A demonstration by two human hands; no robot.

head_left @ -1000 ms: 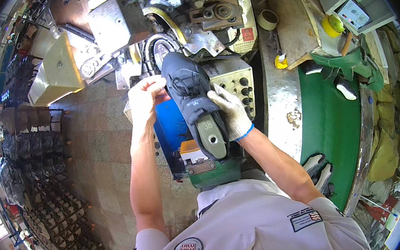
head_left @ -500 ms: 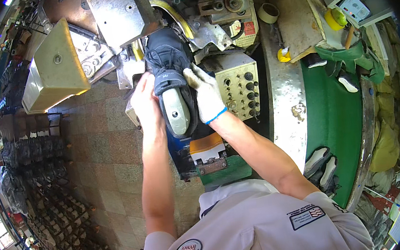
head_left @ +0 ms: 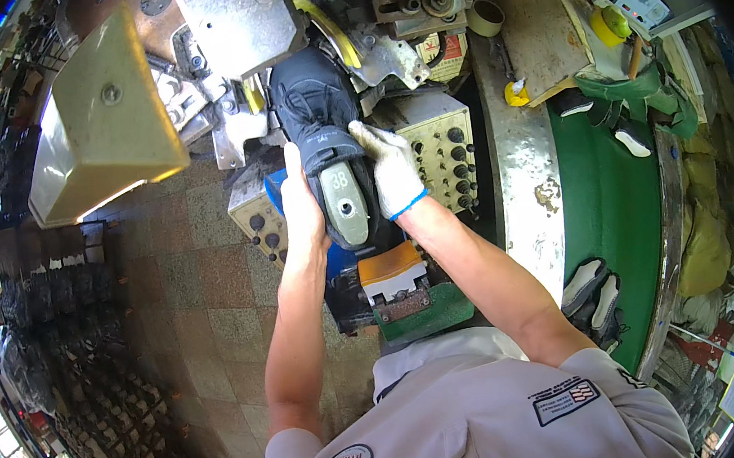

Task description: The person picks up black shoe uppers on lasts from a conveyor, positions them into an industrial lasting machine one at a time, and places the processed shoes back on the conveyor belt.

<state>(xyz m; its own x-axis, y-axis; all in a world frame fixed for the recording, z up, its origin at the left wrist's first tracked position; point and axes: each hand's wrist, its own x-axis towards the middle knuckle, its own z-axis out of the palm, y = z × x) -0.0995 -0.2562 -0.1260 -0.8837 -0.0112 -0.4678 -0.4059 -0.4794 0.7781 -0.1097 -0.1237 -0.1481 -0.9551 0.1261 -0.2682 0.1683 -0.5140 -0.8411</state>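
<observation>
A black lace-up shoe upper [head_left: 313, 99] is stretched over a grey-green shoe last [head_left: 349, 222], whose flat top with a round hole shows in the shoe's opening. Its toe points away from me, in among the metal jaws of a machine [head_left: 239, 17]. My left hand [head_left: 301, 202] lies along the left side of the heel, fingers pointing forward and thumb side against the shoe. On the right side, my right hand [head_left: 395, 171], in a white glove with a blue cuff, grips near the collar. The shoe's underside and some fingertips are hidden.
Control panels with knobs [head_left: 440, 153] flank the shoe, and an orange pad [head_left: 387, 265] sits below the heel. A cream lamp-like housing [head_left: 100, 114] hangs at left. Shoes [head_left: 592, 298] lie on a green surface [head_left: 604, 202] at right; racks of shoes [head_left: 86, 388] stand at left.
The heel end has swung slightly right, and the last's top faces me more. My left hand has slid back along the heel. The whole view has shifted a little.
</observation>
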